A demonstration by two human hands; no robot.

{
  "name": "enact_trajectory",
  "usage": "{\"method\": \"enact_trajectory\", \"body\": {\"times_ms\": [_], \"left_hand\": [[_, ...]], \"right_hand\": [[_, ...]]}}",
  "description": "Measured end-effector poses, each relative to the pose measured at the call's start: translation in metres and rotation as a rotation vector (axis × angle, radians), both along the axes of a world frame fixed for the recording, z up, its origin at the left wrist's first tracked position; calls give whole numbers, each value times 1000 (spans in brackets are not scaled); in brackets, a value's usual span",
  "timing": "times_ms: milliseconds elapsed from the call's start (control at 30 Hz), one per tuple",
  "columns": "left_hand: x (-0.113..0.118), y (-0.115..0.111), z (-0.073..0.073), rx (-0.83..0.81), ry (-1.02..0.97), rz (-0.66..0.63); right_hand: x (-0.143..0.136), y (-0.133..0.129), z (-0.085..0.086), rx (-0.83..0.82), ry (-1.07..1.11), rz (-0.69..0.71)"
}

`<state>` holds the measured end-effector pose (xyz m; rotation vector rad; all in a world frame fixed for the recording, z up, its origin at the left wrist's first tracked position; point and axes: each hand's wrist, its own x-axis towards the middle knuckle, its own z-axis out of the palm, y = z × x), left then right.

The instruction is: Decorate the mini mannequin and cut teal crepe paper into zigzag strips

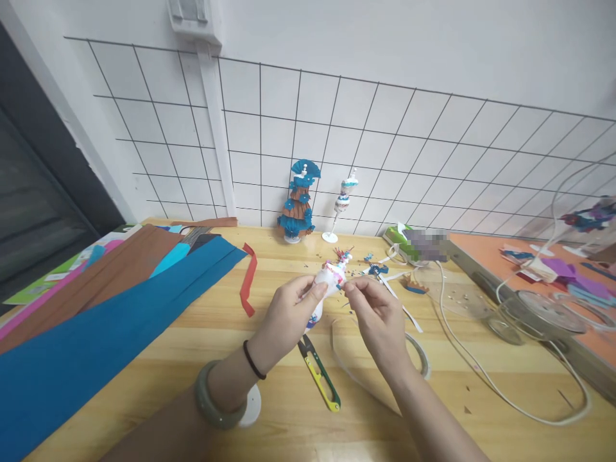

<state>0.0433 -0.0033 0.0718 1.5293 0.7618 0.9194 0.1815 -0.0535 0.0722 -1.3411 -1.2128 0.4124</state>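
Observation:
My left hand is closed round a small white dress-form mannequin with pink, red and blue bits on its upper part. The mannequin tilts to the right above the table, and its white round base shows below my left wrist. At the mannequin's right side, my right hand pinches with thumb and forefinger; what lies between those fingertips is too small to make out. Thread snips with yellow and green handles lie on the table just beneath the hands.
Behind stand a mannequin in a blue and brown paper dress and a barer white one. Crepe paper sheets cover the left side. A red strip, a tape roll, paper scraps and a white cable lie about.

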Motion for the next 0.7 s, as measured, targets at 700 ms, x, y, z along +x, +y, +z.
{"method": "enact_trajectory", "body": {"times_ms": [700], "left_hand": [[0, 5, 4, -651, -433, -205]], "right_hand": [[15, -15, -15, 65, 160, 72]]}}
